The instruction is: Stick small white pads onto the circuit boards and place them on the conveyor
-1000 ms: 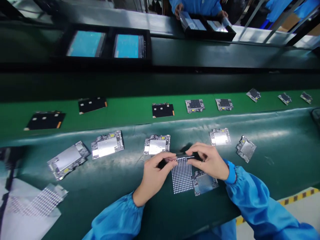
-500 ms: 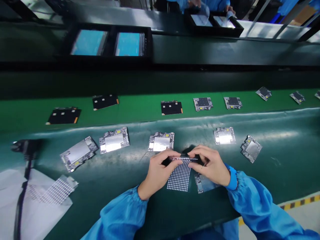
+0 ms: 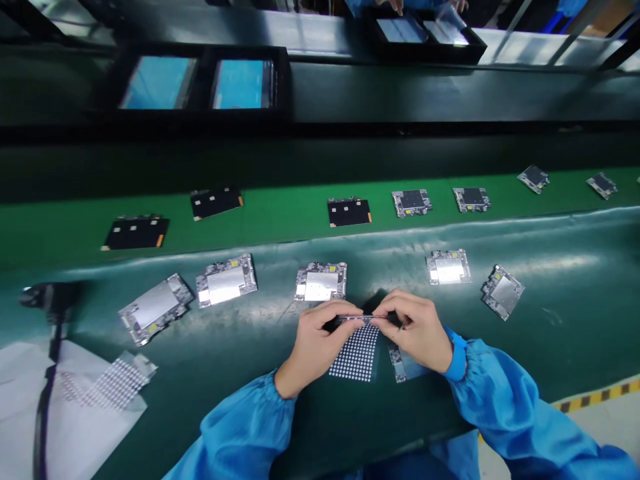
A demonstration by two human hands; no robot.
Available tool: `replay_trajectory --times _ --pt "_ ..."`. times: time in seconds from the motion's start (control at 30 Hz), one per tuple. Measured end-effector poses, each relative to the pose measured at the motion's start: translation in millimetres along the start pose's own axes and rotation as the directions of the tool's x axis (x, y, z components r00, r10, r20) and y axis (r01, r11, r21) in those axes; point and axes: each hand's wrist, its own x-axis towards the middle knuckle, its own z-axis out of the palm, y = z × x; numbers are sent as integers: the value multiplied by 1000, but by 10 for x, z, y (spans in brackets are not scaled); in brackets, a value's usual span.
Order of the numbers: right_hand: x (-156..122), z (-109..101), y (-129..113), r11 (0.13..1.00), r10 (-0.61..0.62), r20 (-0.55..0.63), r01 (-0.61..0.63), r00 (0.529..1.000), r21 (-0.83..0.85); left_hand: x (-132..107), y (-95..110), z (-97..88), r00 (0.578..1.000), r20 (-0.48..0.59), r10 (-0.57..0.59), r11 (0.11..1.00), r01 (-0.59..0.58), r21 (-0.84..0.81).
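Note:
My left hand (image 3: 320,339) and my right hand (image 3: 421,328) pinch a thin dark board (image 3: 367,317) from its two sides, seen nearly edge-on. Thumbs and fingertips meet on it; its faces are mostly hidden. Just below is a sheet of white round dots (image 3: 354,357), and I cannot tell whether it touches the board. A circuit board (image 3: 406,367) lies partly under my right hand. Behind my left hand sits another circuit board with a silver shield (image 3: 321,283). A blue band circles my right wrist.
More silver-shielded boards (image 3: 227,280) lie on the dark green mat. Along the bright green strip (image 3: 285,220) are several black-covered boards (image 3: 349,212). At left are a black cable plug (image 3: 53,297) and a dotted sheet (image 3: 120,383) on white paper. A co-worker's hands are behind a black tray (image 3: 425,50).
The boards on the green strip have shifted slightly right. The held board now shows more edge-on, with my right fingertips a little further left. The view has also shifted slightly.

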Motion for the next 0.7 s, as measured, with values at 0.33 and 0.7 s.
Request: replay_trajectory --times 0.33,0.7 --pt "65 -355 -53 971 125 25 -128 992 204 -16 -32 6 999 -46 -8 1000 9 15" --pt "89 -418 -26 712 301 177 -344 937 612 -4 -26 -5 999 -50 3 1000 -1 24"
